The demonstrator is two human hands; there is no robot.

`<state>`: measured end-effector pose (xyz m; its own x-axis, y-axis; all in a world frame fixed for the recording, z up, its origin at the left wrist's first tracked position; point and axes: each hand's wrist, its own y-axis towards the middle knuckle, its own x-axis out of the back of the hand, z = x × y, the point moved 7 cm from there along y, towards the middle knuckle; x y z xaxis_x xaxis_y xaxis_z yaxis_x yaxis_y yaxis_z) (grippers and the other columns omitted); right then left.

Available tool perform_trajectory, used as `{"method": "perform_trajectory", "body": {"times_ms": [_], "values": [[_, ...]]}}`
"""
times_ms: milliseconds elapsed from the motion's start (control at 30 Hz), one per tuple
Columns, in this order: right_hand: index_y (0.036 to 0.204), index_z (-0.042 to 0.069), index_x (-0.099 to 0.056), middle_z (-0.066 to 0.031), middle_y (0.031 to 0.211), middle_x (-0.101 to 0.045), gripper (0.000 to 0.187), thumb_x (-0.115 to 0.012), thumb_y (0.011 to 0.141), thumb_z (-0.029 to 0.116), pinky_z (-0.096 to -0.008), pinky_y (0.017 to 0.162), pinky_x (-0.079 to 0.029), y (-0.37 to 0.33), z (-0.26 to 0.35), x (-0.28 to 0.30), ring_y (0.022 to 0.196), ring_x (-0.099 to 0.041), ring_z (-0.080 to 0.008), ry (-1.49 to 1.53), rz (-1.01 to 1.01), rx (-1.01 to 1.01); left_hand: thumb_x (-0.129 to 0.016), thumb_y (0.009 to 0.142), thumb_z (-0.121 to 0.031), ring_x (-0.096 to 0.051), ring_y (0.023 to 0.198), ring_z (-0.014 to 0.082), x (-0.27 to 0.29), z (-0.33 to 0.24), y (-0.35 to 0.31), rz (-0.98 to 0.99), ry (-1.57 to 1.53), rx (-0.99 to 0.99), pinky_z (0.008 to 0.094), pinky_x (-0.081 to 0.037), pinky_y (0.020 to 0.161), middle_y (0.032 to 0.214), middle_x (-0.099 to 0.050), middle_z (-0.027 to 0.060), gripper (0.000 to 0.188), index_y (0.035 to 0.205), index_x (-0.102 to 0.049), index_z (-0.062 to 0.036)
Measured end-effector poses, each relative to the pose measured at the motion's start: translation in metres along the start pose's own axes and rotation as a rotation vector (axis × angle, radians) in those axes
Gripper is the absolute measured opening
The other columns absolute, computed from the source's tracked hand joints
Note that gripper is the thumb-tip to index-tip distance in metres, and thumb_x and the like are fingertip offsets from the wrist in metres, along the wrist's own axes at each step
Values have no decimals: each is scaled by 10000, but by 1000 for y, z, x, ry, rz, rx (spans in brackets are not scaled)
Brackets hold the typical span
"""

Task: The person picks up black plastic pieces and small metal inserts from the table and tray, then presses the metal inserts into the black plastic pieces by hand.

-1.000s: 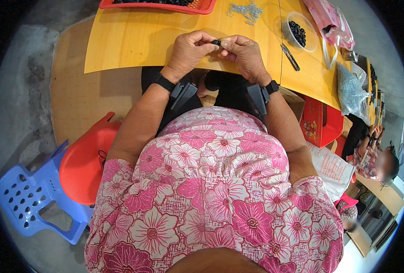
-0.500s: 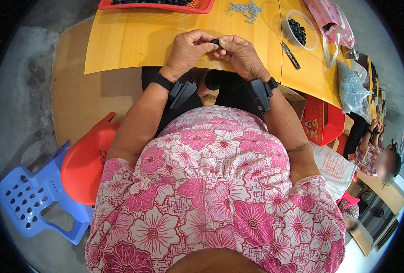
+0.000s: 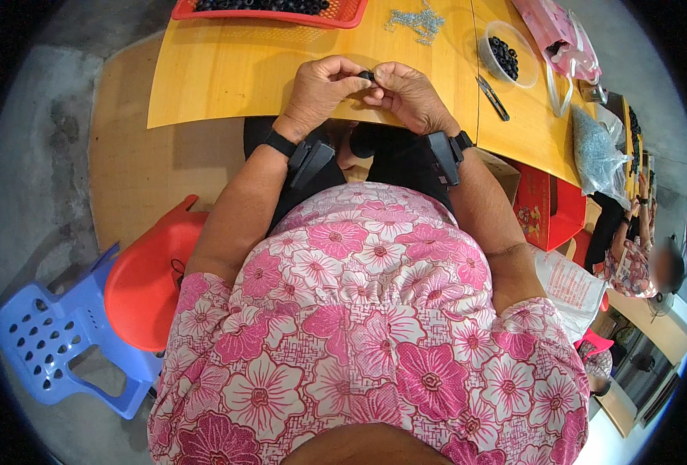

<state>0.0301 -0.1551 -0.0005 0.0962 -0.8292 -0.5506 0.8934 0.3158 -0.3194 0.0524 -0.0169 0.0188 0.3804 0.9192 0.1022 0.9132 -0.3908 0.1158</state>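
Over the near edge of the yellow table point(image 3: 227, 85), my two hands meet fingertip to fingertip. A small black part point(image 3: 367, 75) sits between them, mostly covered by the fingers; it looks like the small black rings nearby. My left hand point(image 3: 318, 91) pinches it from the left with thumb and forefinger. From the right, the thumb and forefinger of my right hand point(image 3: 412, 93) close on it too, the other fingers curled. Beyond the hands lies a loose pile of small clear or silvery pieces point(image 3: 419, 25). A round clear tub point(image 3: 528, 70) of black rings point(image 3: 504, 58) stands to the right.
A red basket point(image 3: 343, 17) of black parts is at the far left. Right of my hands lie tweezers or a slim cutter point(image 3: 493, 98), a pink bag point(image 3: 556, 35) and a plastic bag of small pieces point(image 3: 597, 147). Red and blue stools point(image 3: 138, 287) stand left; another person point(image 3: 630, 263) sits far right.
Both hands keep their pinch on the small black part and have shifted only slightly. A bit more of the part shows. The other person's arm at far right has moved.
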Motion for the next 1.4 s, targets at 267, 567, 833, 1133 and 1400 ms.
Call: {"method": "perform_trajectory", "body": {"times_ms": [267, 567, 833, 1133, 1400], "values": [[924, -44, -602, -70, 723, -599, 154, -593, 888, 105, -301, 673, -558, -11, 2, -9, 654, -594, -143, -84, -178, 251, -702, 789, -103, -625, 712, 94, -1, 3, 2, 1, -44, 28, 216, -517, 659, 796, -671, 48, 153, 895, -661, 0], [905, -36, -633, -66, 757, -634, 116, -602, 873, 70, -242, 630, -531, -19, 9, -11, 639, -599, -111, -324, -349, 441, -708, 782, -100, -609, 720, 84, 1, 0, 0, -35, -1, -1, 213, -515, 670, 802, -666, 33, 151, 898, -662, -13], [896, -28, -639, -41, 758, -633, 106, -613, 864, 70, -216, 610, -505, -20, 18, -13, 637, -575, -87, -501, -293, 513, -705, 779, -91, -607, 704, 81, 0, 0, 0, -31, -33, 4, 212, -514, 658, 791, -661, 21, 133, 883, -661, -22], [898, -26, -623, -59, 713, -604, 138, -609, 877, 110, -283, 660, -546, -6, 13, -3, 639, -585, -130, -264, -165, 256, -675, 814, -71, -595, 704, 61, -2, -1, 0, -56, 51, -22, 197, -499, 641, 781, -648, 9, 103, 896, -643, -18], [956, -22, -612, -55, 768, -594, 225, -631, 872, 185, -310, 753, -553, 1, 3, 3, 692, -597, -136, -70, 2, 52, -705, 773, -67, -620, 701, 95, -1, -2, 0, -70, -12, -9, 221, -513, 645, 771, -657, 33, 119, 868, -654, -16]]}}
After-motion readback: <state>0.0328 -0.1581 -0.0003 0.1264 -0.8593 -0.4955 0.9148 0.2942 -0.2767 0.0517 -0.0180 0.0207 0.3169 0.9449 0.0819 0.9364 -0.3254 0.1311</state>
